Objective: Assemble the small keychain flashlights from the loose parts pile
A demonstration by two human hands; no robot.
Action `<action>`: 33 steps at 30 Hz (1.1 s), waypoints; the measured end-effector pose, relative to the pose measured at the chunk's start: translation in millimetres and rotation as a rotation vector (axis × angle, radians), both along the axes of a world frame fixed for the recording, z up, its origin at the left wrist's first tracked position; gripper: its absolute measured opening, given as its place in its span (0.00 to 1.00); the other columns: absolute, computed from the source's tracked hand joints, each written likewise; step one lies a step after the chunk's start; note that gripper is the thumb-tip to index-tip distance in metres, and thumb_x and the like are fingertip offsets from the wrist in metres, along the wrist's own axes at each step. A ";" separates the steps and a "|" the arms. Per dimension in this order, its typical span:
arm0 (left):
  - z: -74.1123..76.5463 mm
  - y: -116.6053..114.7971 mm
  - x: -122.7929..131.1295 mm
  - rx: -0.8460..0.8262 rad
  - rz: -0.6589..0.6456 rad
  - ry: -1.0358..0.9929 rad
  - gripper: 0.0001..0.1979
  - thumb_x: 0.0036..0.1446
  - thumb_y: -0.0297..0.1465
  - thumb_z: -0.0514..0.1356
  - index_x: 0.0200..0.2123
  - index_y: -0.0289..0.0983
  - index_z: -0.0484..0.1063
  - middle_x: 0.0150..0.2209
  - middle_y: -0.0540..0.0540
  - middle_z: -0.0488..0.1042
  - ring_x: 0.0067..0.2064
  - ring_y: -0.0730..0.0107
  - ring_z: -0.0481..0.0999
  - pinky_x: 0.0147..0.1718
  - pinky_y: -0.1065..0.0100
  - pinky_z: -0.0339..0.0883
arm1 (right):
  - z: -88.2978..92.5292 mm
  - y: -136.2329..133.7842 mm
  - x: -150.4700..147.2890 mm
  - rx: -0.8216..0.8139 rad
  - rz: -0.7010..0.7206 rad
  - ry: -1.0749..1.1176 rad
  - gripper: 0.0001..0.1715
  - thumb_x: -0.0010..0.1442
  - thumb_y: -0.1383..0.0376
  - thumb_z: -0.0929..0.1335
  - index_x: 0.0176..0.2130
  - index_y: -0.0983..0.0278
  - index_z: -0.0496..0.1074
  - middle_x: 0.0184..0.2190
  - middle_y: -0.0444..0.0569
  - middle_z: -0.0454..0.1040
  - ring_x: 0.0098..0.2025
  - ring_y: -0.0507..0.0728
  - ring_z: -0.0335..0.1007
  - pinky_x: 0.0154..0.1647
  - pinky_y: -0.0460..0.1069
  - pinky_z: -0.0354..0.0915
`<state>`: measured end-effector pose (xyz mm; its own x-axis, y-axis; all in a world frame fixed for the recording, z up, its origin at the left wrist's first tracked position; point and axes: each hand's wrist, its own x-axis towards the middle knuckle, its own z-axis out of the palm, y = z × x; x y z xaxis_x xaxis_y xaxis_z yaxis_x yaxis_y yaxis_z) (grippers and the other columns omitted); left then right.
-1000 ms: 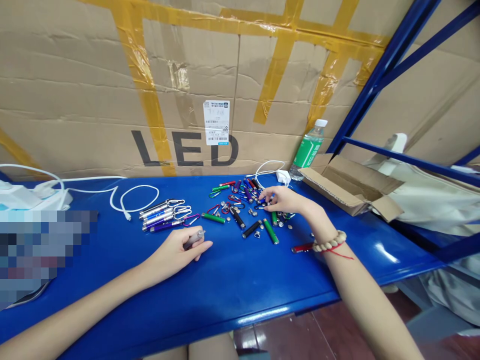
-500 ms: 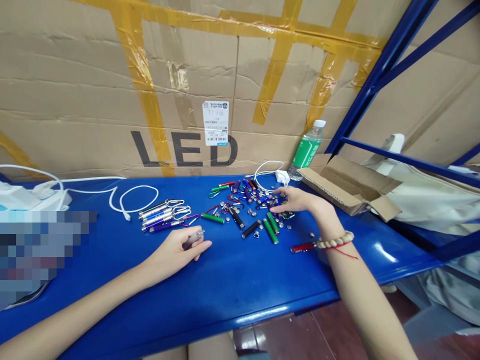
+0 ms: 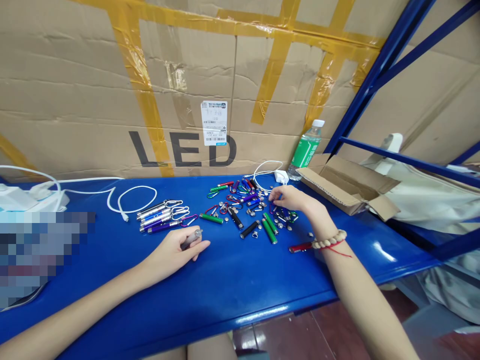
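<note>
My left hand (image 3: 170, 255) clamps a grey mini torch (image 3: 190, 238) on the worktop (image 3: 232, 285); right hand (image 3: 290, 197), fingers together, picks among loose parts (image 3: 255, 210). I'd pinch one small piece cleanly.

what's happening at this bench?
A person sits at a blue table strewn with small keychain flashlights. The left hand rests on the table, gripping a silver flashlight. The right hand reaches into the loose pile of coloured tubes, clips and small round parts, fingers pinched over something too small to tell. A neat row of flashlights with clips lies to the left of the pile. An open box sits on the right.
</note>
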<state>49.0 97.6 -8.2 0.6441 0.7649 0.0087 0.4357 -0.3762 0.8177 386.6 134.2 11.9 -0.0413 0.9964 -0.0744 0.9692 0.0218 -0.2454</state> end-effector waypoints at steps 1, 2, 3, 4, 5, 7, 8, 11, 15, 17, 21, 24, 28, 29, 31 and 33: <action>0.0 0.0 -0.2 0.000 0.000 -0.001 0.19 0.55 0.41 0.52 0.20 0.37 0.51 0.18 0.54 0.61 0.22 0.76 0.61 0.23 0.73 0.56 | -1.7 0.8 -1.0 0.055 -0.006 -0.005 0.14 0.53 0.69 0.64 0.41 0.65 0.71 0.36 0.49 0.72 0.36 0.53 0.68 0.38 0.48 0.63; -0.1 0.0 -0.4 0.002 0.000 -0.001 0.19 0.55 0.41 0.52 0.20 0.37 0.51 0.18 0.54 0.61 0.22 0.76 0.61 0.24 0.73 0.56 | -3.2 1.3 -4.0 0.113 0.007 0.003 0.16 0.55 0.66 0.63 0.44 0.65 0.69 0.39 0.51 0.71 0.38 0.54 0.67 0.40 0.49 0.63; -0.2 0.0 -0.6 0.005 -0.001 0.000 0.19 0.55 0.41 0.52 0.20 0.37 0.52 0.18 0.54 0.61 0.22 0.76 0.62 0.24 0.73 0.56 | -4.7 1.5 -8.8 0.167 0.038 0.023 0.20 0.56 0.62 0.63 0.48 0.65 0.67 0.41 0.53 0.69 0.40 0.55 0.67 0.43 0.50 0.63; -0.3 0.1 -0.8 0.006 -0.002 0.001 0.19 0.55 0.41 0.52 0.20 0.37 0.52 0.18 0.54 0.62 0.22 0.76 0.62 0.24 0.73 0.56 | -5.9 1.4 -15.0 0.213 0.089 0.054 0.25 0.57 0.58 0.63 0.52 0.65 0.64 0.44 0.54 0.67 0.43 0.56 0.65 0.45 0.51 0.62; -0.4 0.2 -0.9 0.009 -0.002 0.001 0.19 0.55 0.41 0.52 0.20 0.37 0.52 0.18 0.54 0.62 0.22 0.76 0.62 0.24 0.73 0.56 | -7.0 1.1 -21.8 0.241 0.156 0.087 0.30 0.56 0.54 0.64 0.54 0.65 0.61 0.47 0.56 0.65 0.47 0.57 0.63 0.49 0.52 0.61; -0.4 0.3 -1.0 0.014 -0.003 0.000 0.19 0.56 0.41 0.52 0.20 0.37 0.52 0.18 0.54 0.62 0.22 0.76 0.62 0.24 0.73 0.56 | -8.3 0.6 -34.3 0.204 0.265 0.112 0.36 0.52 0.51 0.67 0.56 0.63 0.60 0.51 0.56 0.61 0.51 0.59 0.60 0.52 0.54 0.58; -0.4 0.2 -0.8 0.017 -0.004 -0.002 0.19 0.56 0.41 0.52 0.20 0.37 0.52 0.18 0.54 0.62 0.22 0.76 0.62 0.24 0.73 0.56 | -8.5 0.6 -38.5 0.176 0.302 0.110 0.35 0.51 0.51 0.68 0.55 0.62 0.62 0.51 0.55 0.61 0.52 0.59 0.59 0.54 0.54 0.57; 0.0 -0.1 -0.3 0.027 -0.009 -0.011 0.19 0.56 0.41 0.52 0.19 0.37 0.51 0.18 0.54 0.61 0.21 0.76 0.61 0.24 0.73 0.56 | -8.1 2.3 -40.7 0.122 0.336 0.084 0.23 0.53 0.56 0.68 0.46 0.63 0.69 0.47 0.53 0.65 0.49 0.57 0.61 0.53 0.52 0.57; 0.7 -0.1 0.1 0.024 -0.006 -0.012 0.19 0.55 0.40 0.52 0.19 0.37 0.52 0.18 0.54 0.61 0.21 0.77 0.60 0.23 0.74 0.55 | -8.1 5.8 -29.4 0.121 0.232 0.010 0.13 0.55 0.62 0.66 0.41 0.65 0.69 0.41 0.51 0.70 0.44 0.56 0.65 0.47 0.50 0.60; 1.1 0.2 0.1 0.025 -0.006 -0.006 0.18 0.55 0.40 0.52 0.19 0.37 0.52 0.18 0.54 0.61 0.21 0.77 0.60 0.23 0.74 0.55 | -8.1 6.8 -23.6 0.143 0.133 -0.030 0.12 0.56 0.64 0.65 0.41 0.65 0.68 0.40 0.51 0.71 0.41 0.56 0.66 0.42 0.49 0.61; 0.4 1.0 -0.2 0.035 -0.006 -0.002 0.18 0.55 0.40 0.52 0.19 0.37 0.54 0.18 0.54 0.61 0.21 0.77 0.60 0.23 0.74 0.55 | -2.4 6.0 -14.8 0.254 0.055 0.012 0.09 0.58 0.65 0.63 0.39 0.65 0.67 0.34 0.50 0.72 0.34 0.53 0.67 0.36 0.47 0.60; -1.6 1.3 -0.6 0.033 -0.006 -0.007 0.18 0.55 0.41 0.52 0.20 0.37 0.53 0.18 0.54 0.61 0.21 0.77 0.60 0.23 0.73 0.55 | 6.0 2.6 -9.1 0.325 0.017 0.131 0.09 0.58 0.63 0.62 0.36 0.67 0.67 0.27 0.47 0.71 0.25 0.49 0.66 0.32 0.45 0.60; -1.9 0.7 -0.7 0.031 -0.002 -0.004 0.18 0.55 0.41 0.52 0.20 0.37 0.53 0.18 0.54 0.61 0.21 0.77 0.60 0.23 0.73 0.55 | 13.9 -3.0 -2.2 0.297 -0.063 0.137 0.13 0.58 0.59 0.62 0.34 0.66 0.68 0.25 0.45 0.71 0.20 0.48 0.65 0.30 0.45 0.59; -1.5 0.4 -0.5 0.034 -0.002 -0.005 0.18 0.55 0.41 0.52 0.20 0.37 0.53 0.18 0.54 0.61 0.21 0.77 0.60 0.23 0.73 0.55 | 14.9 -4.0 -1.0 0.276 -0.086 0.119 0.13 0.57 0.59 0.62 0.35 0.66 0.68 0.24 0.44 0.71 0.20 0.48 0.65 0.29 0.45 0.59; -0.5 0.0 -0.2 0.036 -0.006 -0.009 0.19 0.55 0.41 0.52 0.20 0.37 0.53 0.18 0.54 0.61 0.21 0.77 0.60 0.23 0.73 0.55 | 16.7 -5.8 1.1 0.244 -0.127 0.080 0.14 0.57 0.58 0.62 0.36 0.65 0.69 0.23 0.44 0.71 0.20 0.48 0.66 0.29 0.45 0.59; 0.0 -0.1 0.0 0.035 -0.010 -0.011 0.19 0.55 0.41 0.52 0.20 0.37 0.52 0.18 0.54 0.61 0.21 0.77 0.60 0.23 0.73 0.55 | 19.2 -8.3 3.2 0.222 -0.145 0.061 0.14 0.56 0.57 0.63 0.35 0.65 0.70 0.22 0.44 0.70 0.20 0.48 0.65 0.29 0.45 0.60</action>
<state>49.0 97.5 -8.2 0.6512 0.7577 0.0424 0.4226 -0.4085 0.8090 389.8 125.8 31.1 0.1053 0.9839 0.1445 0.9497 -0.0565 -0.3079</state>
